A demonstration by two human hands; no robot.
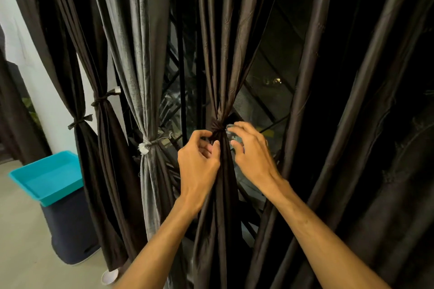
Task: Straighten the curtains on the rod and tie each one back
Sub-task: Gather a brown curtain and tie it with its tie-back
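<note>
Night-dark window behind a grille, with curtains hanging across the full width. Three curtains to the left are already gathered and bound: two brown and one grey. Centre curtain is the one in hand. It is bunched to a narrow waist with a dark tie wrapped round it, directly ahead at hand height. Judged step: finishing or snugging this knot. Left hand has its fingers curled in, thumb and fingertips nipping the centre curtain just under the tie. Right hand is spread, fingers loosely bent and apart, tips just beside the tie on its far side. It is motion-blurred, and I see nothing held in it. I cannot tell whether the knot is fully drawn. Next move, as I judge it: the right hand needs to find the tie's loose end and pull while the left keeps the gather pinned. After that, the loose curtains on the right are not yet tied. Blue tray sits on a dark bin at lower left, well apart.
</note>
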